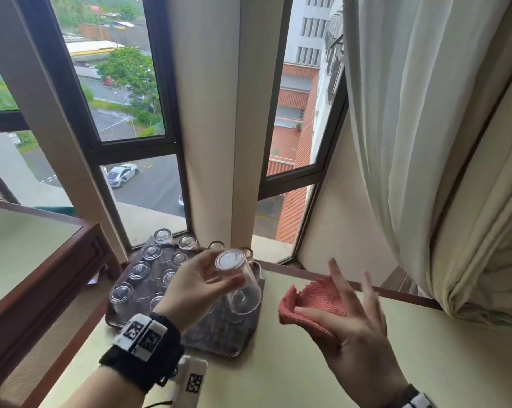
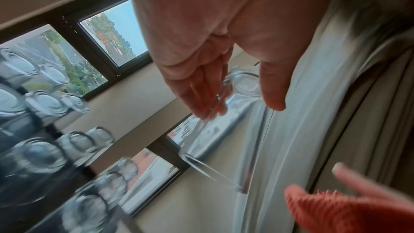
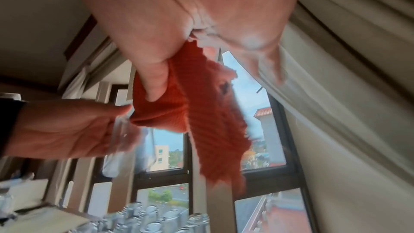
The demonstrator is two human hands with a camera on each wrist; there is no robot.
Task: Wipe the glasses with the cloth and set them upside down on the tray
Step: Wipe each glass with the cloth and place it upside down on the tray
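1. Two hands are up over the pale counter (image 1: 307,378), near each other but not touching.
2. Left hand (image 1: 190,285) grips a clear glass (image 1: 239,285) near its thick base, thumb on one side and fingers on the other; the glass is tilted, base up toward the window, mouth down toward the tray.
3. From the left wrist view the thumb (image 2: 272,84) and fingers (image 2: 201,95) pinch the base end, and the rim points away from the palm toward the cloth.
4. Right hand (image 1: 347,322) is just to the right of the glass, palm turned up, fingers spread and fairly straight, blurred at the tips.
5. A salmon-red knitted cloth (image 1: 316,301) lies across that palm, pinned by the thumb (image 3: 154,84); a loose flap hangs free beyond the fingers.
6. Cloth and glass look very close, edge to rim; I cannot tell whether they touch.
7. Below and beyond the left hand sits a dark tray (image 1: 219,346) on the counter, against the window (image 1: 131,83).
8. Several glasses (image 1: 139,270) stand upside down in rows on the tray, filling the part to the left of the held glass.
9. A cream curtain (image 1: 425,142) hangs just beyond the right hand.
10. A wooden-edged table (image 1: 43,284) stands off to the left of the left hand.
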